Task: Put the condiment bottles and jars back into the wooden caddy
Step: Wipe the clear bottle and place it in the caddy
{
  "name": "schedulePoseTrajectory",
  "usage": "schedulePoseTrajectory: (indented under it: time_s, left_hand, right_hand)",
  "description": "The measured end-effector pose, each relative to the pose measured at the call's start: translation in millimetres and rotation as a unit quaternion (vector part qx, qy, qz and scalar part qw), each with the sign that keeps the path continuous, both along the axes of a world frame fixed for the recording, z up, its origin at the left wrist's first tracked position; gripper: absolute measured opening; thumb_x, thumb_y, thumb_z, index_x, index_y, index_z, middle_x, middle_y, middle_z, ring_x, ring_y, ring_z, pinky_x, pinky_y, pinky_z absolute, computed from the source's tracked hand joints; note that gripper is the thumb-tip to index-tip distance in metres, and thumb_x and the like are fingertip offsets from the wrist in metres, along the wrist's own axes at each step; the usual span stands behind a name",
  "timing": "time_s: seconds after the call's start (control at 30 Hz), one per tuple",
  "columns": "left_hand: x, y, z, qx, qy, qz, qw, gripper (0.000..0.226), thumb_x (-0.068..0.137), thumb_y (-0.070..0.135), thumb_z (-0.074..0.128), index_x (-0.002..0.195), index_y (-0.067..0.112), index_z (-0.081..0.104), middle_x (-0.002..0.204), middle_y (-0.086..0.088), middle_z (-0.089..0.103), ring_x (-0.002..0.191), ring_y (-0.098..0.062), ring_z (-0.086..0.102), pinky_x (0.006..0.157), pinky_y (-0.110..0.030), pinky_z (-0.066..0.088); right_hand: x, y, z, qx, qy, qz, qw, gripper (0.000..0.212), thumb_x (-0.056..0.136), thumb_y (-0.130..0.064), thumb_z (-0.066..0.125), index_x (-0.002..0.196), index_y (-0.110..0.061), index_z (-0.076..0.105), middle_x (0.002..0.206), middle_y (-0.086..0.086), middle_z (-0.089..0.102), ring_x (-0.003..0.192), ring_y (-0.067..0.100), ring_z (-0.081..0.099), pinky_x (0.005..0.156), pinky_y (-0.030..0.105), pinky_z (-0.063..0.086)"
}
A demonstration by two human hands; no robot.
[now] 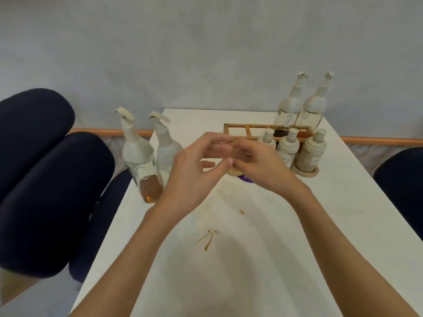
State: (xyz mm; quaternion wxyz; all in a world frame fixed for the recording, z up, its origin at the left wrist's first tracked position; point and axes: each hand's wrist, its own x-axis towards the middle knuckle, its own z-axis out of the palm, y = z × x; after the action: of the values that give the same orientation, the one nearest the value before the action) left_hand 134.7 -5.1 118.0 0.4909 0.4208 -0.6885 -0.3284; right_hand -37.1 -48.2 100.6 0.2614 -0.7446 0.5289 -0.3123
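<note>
The open-frame wooden caddy (249,131) sat toward the far right of the white counter (229,259), its left compartments bare and two small jars, one dark and one reddish, just visible at its right end. Three short cream stoppered jars (288,148) stood just in front of it, outside the frame, the rightmost on a round wooden coaster. Two tall clear pump bottles (302,104) stood behind the caddy's far right end, and two more tall pump bottles (148,154), one with amber liquid at its base, stood near the counter's left edge, well apart from the caddy.

My left hand (194,170) and my right hand (258,165) met in front of the caddy, fingers curled toward each other around something small and pale; I could not tell whether either truly gripped it (a round wooden edge showed beneath my right hand, nothing more).

I judged the left-hand bottles the risk: top-heavy and near the edge, a careless sweep of my forearm could tip one to the floor. A jar pushed in askew could also catch on the caddy's thin dividers.

The counter carried brownish sauce smears (208,239) near me. Dark blue padded chairs (45,179) flanked it, and a plain grey wall with an orange rail rose behind.
</note>
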Motion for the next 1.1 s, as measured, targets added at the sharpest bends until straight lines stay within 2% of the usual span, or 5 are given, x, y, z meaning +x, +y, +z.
schedulePoseTrajectory:
  time_s: [0.2,0.33,0.53,0.77,1.1]
  left_hand:
    - [62.7,13.3,-60.7,0.112,-0.066,0.147,0.98,0.012,0.085,0.019,0.07,0.089,0.03,0.068,0.078,0.013,0.07,0.082,-0.002,0.066,0.071,-0.02,0.052]
    - [89.8,7.5,-102.5,0.243,-0.135,0.159,0.947,0.019,0.086,0.018,0.069,0.104,0.02,0.063,0.095,0.005,0.067,0.082,-0.004,0.062,0.062,-0.015,0.044]
    - [97.5,5.7,-119.4,0.248,-0.14,0.128,0.95,0.026,0.088,0.017,0.069,0.112,0.017,0.061,0.104,0.003,0.063,0.079,0.0,0.058,0.056,-0.007,0.038]
    - [85.6,0.0,-94.6,0.13,-0.083,0.185,0.971,0.009,0.086,0.017,0.066,0.094,0.021,0.066,0.086,0.009,0.065,0.077,0.003,0.061,0.062,-0.009,0.045]
    - [13.2,-26.9,-67.9,0.109,-0.051,0.079,0.99,0.081,0.07,0.062,0.074,0.135,0.032,0.037,0.121,0.012,0.045,0.095,-0.002,0.052,0.065,-0.011,0.036]
  right_hand:
    - [70.5,-15.5,-40.2,0.095,-0.094,0.014,0.991,0.081,0.072,-0.035,0.08,0.14,-0.032,0.037,0.134,-0.006,0.053,0.114,0.012,0.056,0.088,0.029,0.05]
    - [105.5,-32.7,-69.8,0.158,-0.136,0.006,0.978,0.107,0.064,-0.028,0.089,0.148,-0.027,0.023,0.147,-0.002,0.04,0.124,0.015,0.042,0.095,0.033,0.043]
    - [130.1,-31.9,-95.7,0.122,-0.168,-0.046,0.977,0.065,0.064,-0.028,0.088,0.118,-0.022,0.051,0.103,-0.014,0.056,0.094,0.005,0.054,0.07,0.016,0.041]
    - [107.5,-18.4,-98.6,0.082,-0.162,-0.085,0.98,0.067,0.061,-0.032,0.087,0.118,-0.022,0.053,0.102,-0.01,0.06,0.088,0.002,0.057,0.067,0.016,0.041]
    - [26.6,18.7,-96.7,0.061,-0.139,-0.123,0.981,0.067,0.063,-0.033,0.085,0.122,-0.025,0.054,0.095,-0.019,0.058,0.08,-0.011,0.054,0.063,0.01,0.042]
